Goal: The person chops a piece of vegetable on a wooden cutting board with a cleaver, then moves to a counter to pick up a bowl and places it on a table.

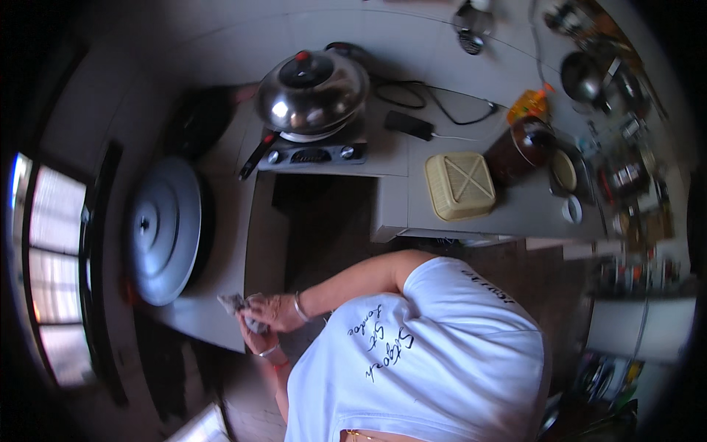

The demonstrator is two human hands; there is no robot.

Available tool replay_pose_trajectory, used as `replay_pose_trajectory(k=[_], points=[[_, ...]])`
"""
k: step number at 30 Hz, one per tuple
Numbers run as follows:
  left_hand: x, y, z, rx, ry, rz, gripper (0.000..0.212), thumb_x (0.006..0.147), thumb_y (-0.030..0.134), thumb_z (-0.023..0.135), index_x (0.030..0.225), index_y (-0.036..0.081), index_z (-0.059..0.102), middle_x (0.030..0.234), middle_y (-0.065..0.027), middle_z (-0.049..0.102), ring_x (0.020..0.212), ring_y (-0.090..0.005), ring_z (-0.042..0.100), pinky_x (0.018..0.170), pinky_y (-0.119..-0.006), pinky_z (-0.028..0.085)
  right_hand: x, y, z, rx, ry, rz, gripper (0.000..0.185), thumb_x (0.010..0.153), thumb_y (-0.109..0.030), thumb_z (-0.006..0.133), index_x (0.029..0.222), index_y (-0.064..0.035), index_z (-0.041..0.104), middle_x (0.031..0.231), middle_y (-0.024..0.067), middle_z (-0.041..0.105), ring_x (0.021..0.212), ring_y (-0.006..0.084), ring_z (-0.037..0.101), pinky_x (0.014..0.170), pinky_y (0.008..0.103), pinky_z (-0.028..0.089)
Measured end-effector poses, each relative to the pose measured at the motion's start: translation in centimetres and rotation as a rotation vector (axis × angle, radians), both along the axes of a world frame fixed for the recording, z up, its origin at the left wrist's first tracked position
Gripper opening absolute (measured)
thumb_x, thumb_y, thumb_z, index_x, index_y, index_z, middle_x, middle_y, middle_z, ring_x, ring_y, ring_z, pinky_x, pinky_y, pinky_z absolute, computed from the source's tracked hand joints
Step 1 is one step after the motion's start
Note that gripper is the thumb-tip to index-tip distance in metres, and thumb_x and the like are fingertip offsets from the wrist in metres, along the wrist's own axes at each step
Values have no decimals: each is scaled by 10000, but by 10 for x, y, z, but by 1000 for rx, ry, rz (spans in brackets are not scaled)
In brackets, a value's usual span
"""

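A crumpled grey cloth (231, 302) is bunched between my two hands near the counter's front corner. My right hand (272, 312), with a silver bangle at the wrist, presses over it from the upper side. From below, my left hand (254, 337) holds the same cloth; it wears a bangle and a red cord. Part of the cloth is hidden by my fingers. Just beyond the hands lies the pale counter (212, 320), bearing a large wok with a round grey metal lid (165, 232).
A lidded steel wok (315, 102) sits on an induction cooker (315, 153), its black handle (258, 157) jutting forward. Along the right counter are a phone (409, 125) on a cable, an upturned cream plastic basket (461, 185) and a dark red container (519, 149). A window (58, 210) is left.
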State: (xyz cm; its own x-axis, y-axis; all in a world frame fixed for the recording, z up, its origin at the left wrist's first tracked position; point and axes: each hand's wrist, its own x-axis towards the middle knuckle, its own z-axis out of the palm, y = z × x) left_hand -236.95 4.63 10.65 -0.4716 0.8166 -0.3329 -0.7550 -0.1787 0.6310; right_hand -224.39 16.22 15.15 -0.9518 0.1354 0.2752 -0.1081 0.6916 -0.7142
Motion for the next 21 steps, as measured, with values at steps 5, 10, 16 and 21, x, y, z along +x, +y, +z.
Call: replay_pose_trajectory(k=[5, 10, 16, 21], points=[[-42, 18, 6, -196, -8, -124, 470, 905, 389, 499, 1243, 64, 534, 1179, -109, 597, 1062, -252, 579, 906, -396, 480, 0, 21, 0, -308, -136, 14, 587, 811, -223, 610, 1328, -27, 412, 1374, 222, 365, 1230, 368, 414, 1039, 418, 351], [-271, -51, -85, -389, 139, 56, 519, 838, 270, 529, 1298, 33, 494, 1132, -111, 615, 946, -254, 604, 832, -375, 494, 62, 81, -1, -219, 82, -398, 251, 820, -133, 572, 1030, 2, 603, 1075, 147, 592, 1011, 309, 568, 891, 377, 460], [-260, 1, -60, -898, 375, 292, 426, 873, 228, 550, 1246, 26, 502, 1136, -126, 591, 970, -267, 583, 859, -368, 477, 269, 134, -23, -255, 267, -1381, 172, 824, -1, 523, 969, -37, 608, 930, 122, 618, 864, 261, 610, 752, 339, 494], [-182, 51, -63, -926, 1268, 443, 405, 884, 199, 555, 1240, 19, 480, 1148, -135, 573, 995, -264, 572, 874, -362, 467, 459, 121, -72, -18, 271, -2041, 185, 834, -2, 541, 1009, -42, 586, 898, 128, 620, 807, 221, 624, 705, 322, 503]])
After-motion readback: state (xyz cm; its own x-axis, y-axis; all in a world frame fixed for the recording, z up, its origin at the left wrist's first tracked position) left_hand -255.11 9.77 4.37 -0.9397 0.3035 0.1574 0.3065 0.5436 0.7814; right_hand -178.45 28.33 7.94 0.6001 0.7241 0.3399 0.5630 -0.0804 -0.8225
